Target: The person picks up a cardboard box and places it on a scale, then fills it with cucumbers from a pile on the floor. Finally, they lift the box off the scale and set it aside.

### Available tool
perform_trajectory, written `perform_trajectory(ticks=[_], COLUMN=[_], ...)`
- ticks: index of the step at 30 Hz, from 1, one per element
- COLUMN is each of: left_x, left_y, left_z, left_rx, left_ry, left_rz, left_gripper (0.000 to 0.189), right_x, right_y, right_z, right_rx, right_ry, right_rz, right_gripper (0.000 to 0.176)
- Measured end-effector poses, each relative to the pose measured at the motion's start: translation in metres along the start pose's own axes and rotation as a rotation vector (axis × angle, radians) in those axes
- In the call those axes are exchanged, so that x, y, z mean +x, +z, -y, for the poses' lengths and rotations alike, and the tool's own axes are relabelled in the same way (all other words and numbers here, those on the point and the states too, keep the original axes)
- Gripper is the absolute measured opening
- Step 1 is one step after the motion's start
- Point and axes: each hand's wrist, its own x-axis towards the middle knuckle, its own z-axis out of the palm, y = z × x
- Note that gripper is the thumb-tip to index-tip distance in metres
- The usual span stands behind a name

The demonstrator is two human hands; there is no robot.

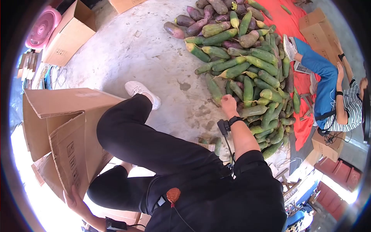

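Note:
My right hand (228, 103) is closed at the lower end of a green radish (214, 88), at the near left edge of a big heap of green radishes (266, 71). The heap lies partly on the concrete floor. Down at the lower left, my left hand (74, 202) grips the edge of an open cardboard box (83, 149), which stands against my leg with its flaps spread. The inside of that box is mostly hidden from view.
Purple radishes (197, 27) lie at the far side of the heap. A red sheet (299, 127) runs along its right. Another person (322, 75) sits there beside cardboard boxes (317, 31). A pink fan (43, 27) and another box (71, 34) stand far left.

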Motion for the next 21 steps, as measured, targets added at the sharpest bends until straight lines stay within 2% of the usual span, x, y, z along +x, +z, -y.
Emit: perform_trajectory(ticks=[2, 4, 5, 7, 8, 11, 12, 14, 15, 18, 21], left_x=[0.0, 0.0, 0.0, 0.001, 0.001, 0.001, 0.001, 0.002, 0.002, 0.003, 0.003], left_y=[0.0, 0.0, 0.0, -0.001, -0.001, -0.002, -0.003, -0.004, -0.004, -0.004, -0.004], left_z=[-0.003, -0.008, -0.005, 0.002, 0.004, 0.005, 0.004, 0.005, 0.005, 0.006, 0.005], left_rx=[0.004, 0.007, 0.006, 0.02, 0.017, -0.059, -0.039, -0.014, -0.007, 0.021, 0.042], left_ry=[-0.032, -0.05, -0.05, 0.003, 0.002, -0.027, -0.048, -0.068, -0.055, -0.044, -0.054], left_rz=[-0.007, 0.0, 0.0, 0.004, 0.003, 0.025, 0.024, 0.024, 0.025, 0.018, 0.012], left_gripper=[0.022, 0.022, 0.022, 0.022, 0.022, 0.023, 0.023, 0.024, 0.024, 0.025, 0.025], right_x=[0.01, 0.02, 0.021, 0.025, 0.029, 0.036, 0.037, 0.04, 0.042, 0.042, 0.031], right_y=[-0.008, -0.021, -0.031, -0.054, -0.062, -0.084, -0.09, -0.099, -0.1, -0.092, -0.095], right_z=[0.0, -0.002, 0.002, 0.012, 0.013, 0.023, 0.026, 0.023, 0.016, 0.0, 0.015], right_rx=[0.035, -0.105, -0.106, -0.272, -0.272, -0.399, -0.398, -0.43, -0.428, -0.4, -0.459], right_ry=[0.029, -0.129, -0.129, -0.152, -0.153, 0.129, 0.128, 0.266, 0.313, 0.379, 0.317], right_rz=[-0.023, -0.234, -0.235, -0.416, -0.419, -0.422, -0.422, -0.318, -0.265, -0.229, -0.258], right_gripper=[0.024, 0.024, 0.024, 0.033, 0.033, 0.054, 0.054, 0.057, 0.05, 0.051, 0.056])
